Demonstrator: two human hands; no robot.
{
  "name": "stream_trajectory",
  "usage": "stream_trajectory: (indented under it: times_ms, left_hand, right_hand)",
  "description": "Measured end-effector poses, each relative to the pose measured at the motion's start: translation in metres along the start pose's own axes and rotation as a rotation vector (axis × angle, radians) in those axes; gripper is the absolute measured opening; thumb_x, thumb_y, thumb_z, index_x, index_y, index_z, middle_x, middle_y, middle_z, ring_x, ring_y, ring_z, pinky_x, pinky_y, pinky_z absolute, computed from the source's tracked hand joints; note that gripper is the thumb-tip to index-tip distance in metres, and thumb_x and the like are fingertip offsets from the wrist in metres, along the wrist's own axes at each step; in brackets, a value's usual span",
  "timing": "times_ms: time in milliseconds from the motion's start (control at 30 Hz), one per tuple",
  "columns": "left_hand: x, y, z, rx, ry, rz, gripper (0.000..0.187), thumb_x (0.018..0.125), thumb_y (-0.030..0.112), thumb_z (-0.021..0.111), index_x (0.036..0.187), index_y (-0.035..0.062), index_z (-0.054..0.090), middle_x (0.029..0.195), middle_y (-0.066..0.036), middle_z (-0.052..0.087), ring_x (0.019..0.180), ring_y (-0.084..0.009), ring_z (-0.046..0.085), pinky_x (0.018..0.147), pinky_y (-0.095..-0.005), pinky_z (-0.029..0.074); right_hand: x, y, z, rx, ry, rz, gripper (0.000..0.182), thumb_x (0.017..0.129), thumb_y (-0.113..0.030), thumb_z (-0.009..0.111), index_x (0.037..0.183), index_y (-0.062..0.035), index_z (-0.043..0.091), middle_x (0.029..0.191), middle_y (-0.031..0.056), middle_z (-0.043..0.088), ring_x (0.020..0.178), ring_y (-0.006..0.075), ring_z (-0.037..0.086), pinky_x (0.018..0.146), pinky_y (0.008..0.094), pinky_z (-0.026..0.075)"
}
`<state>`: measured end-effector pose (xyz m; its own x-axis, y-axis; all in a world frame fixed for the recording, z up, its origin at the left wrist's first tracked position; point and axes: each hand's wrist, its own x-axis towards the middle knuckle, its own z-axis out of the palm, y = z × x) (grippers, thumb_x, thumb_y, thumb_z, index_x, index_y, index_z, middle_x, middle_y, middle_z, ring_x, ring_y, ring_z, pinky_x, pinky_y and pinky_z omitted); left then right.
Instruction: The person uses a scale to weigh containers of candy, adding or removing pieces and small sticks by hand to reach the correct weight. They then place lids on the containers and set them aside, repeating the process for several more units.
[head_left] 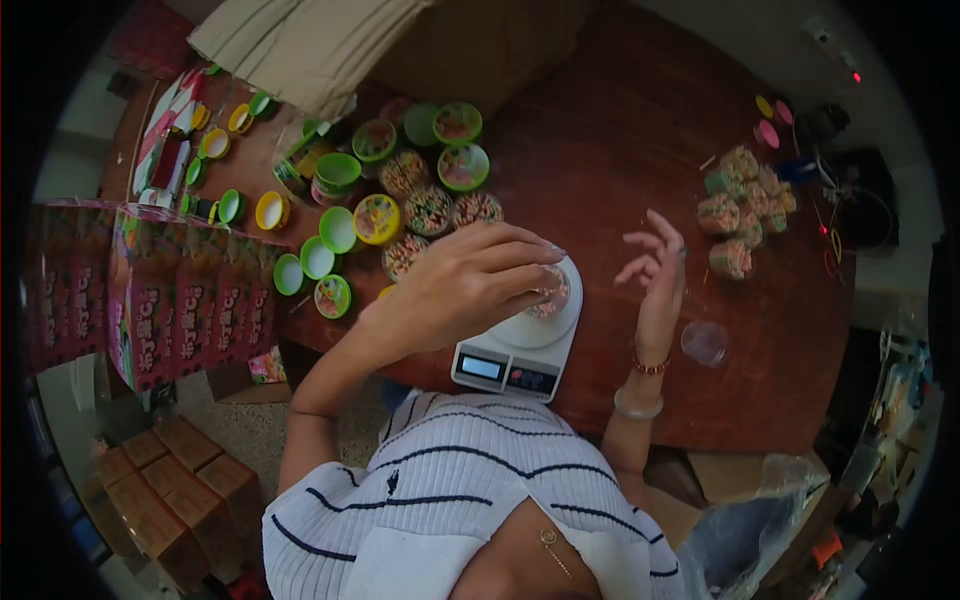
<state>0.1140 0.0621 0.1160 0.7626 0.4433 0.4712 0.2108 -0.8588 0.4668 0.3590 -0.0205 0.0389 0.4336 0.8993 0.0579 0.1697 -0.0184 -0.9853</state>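
Observation:
A white digital kitchen scale (518, 350) with a lit display lies in front of me on the table. On its round plate stands a clear round cup (548, 294) with colourful bits in it. My left hand (480, 275) reaches over the scale, its fingers curved around the cup's top and hiding part of it. To the right of the scale, my right hand (655, 265) is raised with its fingers loosely bent and apart, holding nothing. A transparent empty cup (706, 344) rests on the table near my right wrist.
Filled cups (428, 211), some with green or yellow lids, crowd the left of the wooden table (610, 120). Green lids (318, 257) lie nearby. Several filled cups (738, 215) are grouped at the right. Pink printed boxes (190, 300) stand left; cardboard (300, 45) lies at the back.

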Motion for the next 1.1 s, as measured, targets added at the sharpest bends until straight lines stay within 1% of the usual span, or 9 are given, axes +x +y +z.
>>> stream_trajectory:
  times_ms: [133,200,267,300,367,400,533,600,1100]
  left_hand:
    - [0.079,-0.048,-0.141,0.346,0.348,-0.029,0.008,0.087,0.005,0.073,0.094,0.0052,0.075,0.094,-0.008,0.076,0.087,-0.026,0.074,0.08,-0.036,0.059]
    - [0.121,-0.15,-0.195,0.556,0.259,0.037,0.012,0.086,0.008,0.074,0.097,0.0051,0.075,0.093,-0.011,0.076,0.082,-0.0276,0.073,0.075,-0.0365,0.058]
    - [0.154,-0.278,-0.224,0.728,-0.177,-0.31,0.017,0.092,0.012,0.064,0.102,0.0088,0.078,0.093,-0.012,0.076,0.08,-0.0272,0.072,0.074,-0.0391,0.057]
    - [0.168,-0.333,-0.228,0.834,-0.405,-0.261,0.017,0.092,0.014,0.063,0.099,0.0099,0.078,0.088,-0.016,0.074,0.076,-0.0281,0.07,0.073,-0.0411,0.055]
    - [0.165,-0.43,-0.208,0.651,-0.324,-0.021,0.008,0.087,0.013,0.068,0.085,0.0087,0.075,0.077,-0.016,0.072,0.064,-0.0297,0.068,0.064,-0.0453,0.053]
    - [0.174,-0.453,-0.199,0.54,-0.374,-0.037,0.009,0.087,0.014,0.068,0.085,0.0086,0.074,0.077,-0.016,0.071,0.064,-0.0292,0.068,0.063,-0.0449,0.053]
    - [0.204,-0.478,-0.186,0.366,-0.477,-0.314,0.011,0.09,0.016,0.066,0.085,0.0085,0.073,0.075,-0.014,0.069,0.063,-0.0272,0.066,0.062,-0.0434,0.052]
    - [0.204,-0.492,-0.182,0.345,-0.49,-0.394,0.013,0.091,0.017,0.065,0.084,0.0084,0.072,0.074,-0.013,0.068,0.063,-0.0261,0.065,0.061,-0.0426,0.051]
    - [0.169,-0.504,-0.218,0.281,-0.376,-0.607,0.026,0.099,0.026,0.059,0.082,0.0079,0.067,0.068,-0.005,0.058,0.059,-0.0184,0.057,0.056,-0.0369,0.047]
  right_hand:
    - [-0.006,0.035,-0.02,0.086,0.028,0.091,0.059,0.114,-0.045,0.023,0.145,-0.0017,0.05,0.11,0.0113,0.065,0.069,0.0091,0.059,0.063,0.0237,0.051]
    - [-0.011,0.044,-0.019,0.099,0.04,0.114,0.062,0.114,-0.047,0.023,0.144,-0.0006,0.051,0.107,0.0105,0.065,0.068,0.008,0.058,0.062,0.0227,0.051]
    - [-0.015,0.054,-0.019,0.118,0.08,0.144,0.064,0.113,-0.05,0.023,0.142,0.0005,0.051,0.105,0.0097,0.065,0.067,0.0069,0.057,0.061,0.0216,0.05]
    - [-0.018,0.059,-0.019,0.112,0.059,0.191,0.065,0.113,-0.05,0.023,0.141,0.0009,0.052,0.104,0.0099,0.065,0.066,0.0074,0.057,0.061,0.0217,0.05]
    - [-0.023,0.062,-0.018,0.091,0.082,0.246,0.063,0.114,-0.047,0.024,0.137,0.001,0.057,0.101,0.0102,0.067,0.063,0.0092,0.059,0.06,0.0228,0.05]
    - [-0.025,0.059,-0.017,0.106,0.182,0.242,0.063,0.114,-0.047,0.024,0.137,0.001,0.057,0.101,0.0102,0.067,0.063,0.0092,0.059,0.06,0.0228,0.05]
    - [-0.037,0.047,-0.021,-0.036,0.193,0.236,0.057,0.114,-0.043,0.028,0.133,0.0008,0.06,0.097,0.0101,0.072,0.063,0.0108,0.062,0.06,0.0247,0.051]
    - [-0.043,0.056,-0.022,0.034,0.194,0.3,0.045,0.114,-0.031,0.033,0.129,0.0002,0.062,0.093,0.0111,0.072,0.06,0.0122,0.061,0.06,0.0267,0.05]
    - [-0.048,0.07,-0.019,0.051,0.234,0.238,0.054,0.115,-0.034,0.028,0.121,0.002,0.068,0.086,0.0089,0.073,0.056,0.0093,0.057,0.057,0.025,0.049]
